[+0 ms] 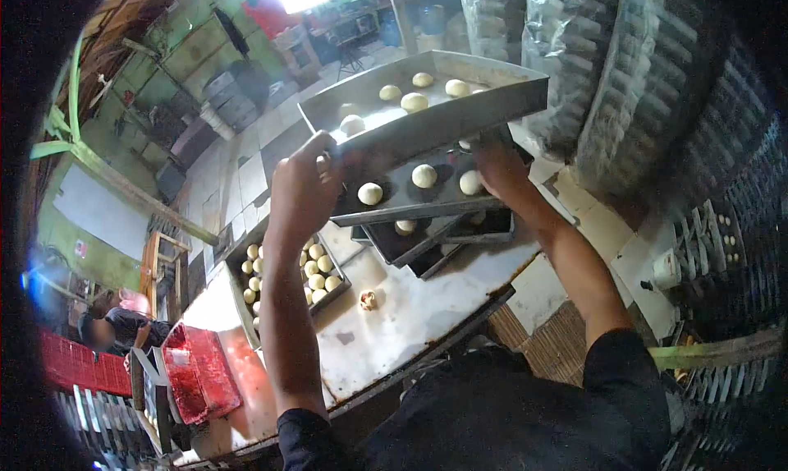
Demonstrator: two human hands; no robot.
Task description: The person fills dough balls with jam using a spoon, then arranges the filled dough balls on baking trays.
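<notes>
— Where are your hands?

— Your left hand (305,183) is clamped on the near corner of the top tray (427,101), which you hold raised and tilted above the stack of trays (427,216) on the desk (410,315). Your right hand (499,169) grips its underside at the far end.

— What's on it?

— Dough balls (414,101). A second filled tray (283,278) sits on the desk, left of your forearm.

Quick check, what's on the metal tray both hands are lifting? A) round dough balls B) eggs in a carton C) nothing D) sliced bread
A: the lifted tray, gripped by the left hand and right hand, carries pale round dough balls spaced apart.
</notes>
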